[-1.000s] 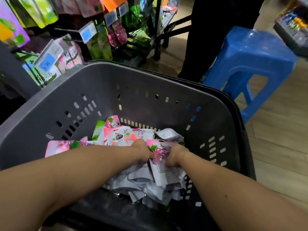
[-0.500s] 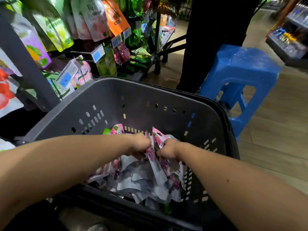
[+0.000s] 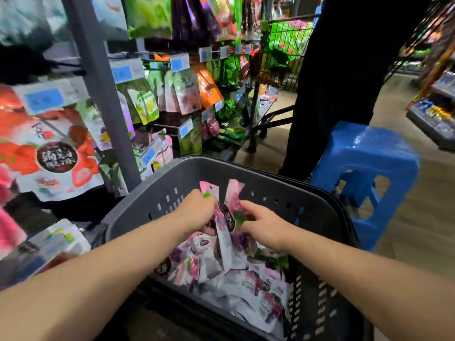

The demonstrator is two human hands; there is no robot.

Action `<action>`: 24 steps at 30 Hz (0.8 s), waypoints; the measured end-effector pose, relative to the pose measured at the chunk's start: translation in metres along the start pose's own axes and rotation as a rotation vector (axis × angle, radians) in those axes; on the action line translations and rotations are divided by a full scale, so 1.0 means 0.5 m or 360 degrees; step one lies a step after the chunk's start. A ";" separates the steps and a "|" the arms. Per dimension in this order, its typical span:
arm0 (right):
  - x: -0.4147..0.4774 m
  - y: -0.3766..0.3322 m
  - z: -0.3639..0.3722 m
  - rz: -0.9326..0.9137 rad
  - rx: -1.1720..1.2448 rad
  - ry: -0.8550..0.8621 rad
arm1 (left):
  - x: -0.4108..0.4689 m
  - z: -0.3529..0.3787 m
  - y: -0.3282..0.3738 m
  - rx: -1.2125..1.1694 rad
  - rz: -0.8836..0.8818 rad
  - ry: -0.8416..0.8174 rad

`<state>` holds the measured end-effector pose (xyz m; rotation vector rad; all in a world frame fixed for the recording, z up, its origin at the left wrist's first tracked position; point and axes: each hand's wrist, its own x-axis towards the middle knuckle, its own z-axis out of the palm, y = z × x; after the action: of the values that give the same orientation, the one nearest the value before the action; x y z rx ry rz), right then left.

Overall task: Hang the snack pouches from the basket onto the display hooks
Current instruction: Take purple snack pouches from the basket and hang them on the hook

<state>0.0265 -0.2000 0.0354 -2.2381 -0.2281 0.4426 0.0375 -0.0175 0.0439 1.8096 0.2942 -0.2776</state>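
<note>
A dark grey plastic basket stands in front of me with a heap of pink, purple and white snack pouches inside. My left hand grips a bunch of pouches lifted above the heap, their pink tops sticking up past my fingers. My right hand holds the same bunch from the right side, fingers curled on a pouch. The display hooks with blue price tags and hanging pouches fill the rack at the upper left.
A grey upright post of the rack rises just left of the basket. A blue plastic stool stands at the right, and a person in black clothes stands behind the basket. Strawberry pouches hang at the far left.
Both hands have risen out of the heap with the bunch of pouches. The view has tilted up, so more of the rack and hooks shows.
</note>
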 end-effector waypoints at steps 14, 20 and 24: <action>0.004 0.024 0.010 -0.0126 -0.0246 0.0334 | -0.006 0.036 0.001 -0.0288 -0.0003 -0.0123; 0.010 0.058 -0.019 0.0095 0.0275 0.0353 | 0.024 0.007 -0.016 0.0144 0.0193 0.0072; 0.021 0.061 -0.026 0.0172 0.0574 0.0363 | 0.031 0.000 -0.034 0.0005 -0.0118 -0.0105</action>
<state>0.0415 -0.2255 0.0173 -1.9294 0.0878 0.2572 0.0462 -0.0123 0.0232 1.7911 0.3150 -0.3889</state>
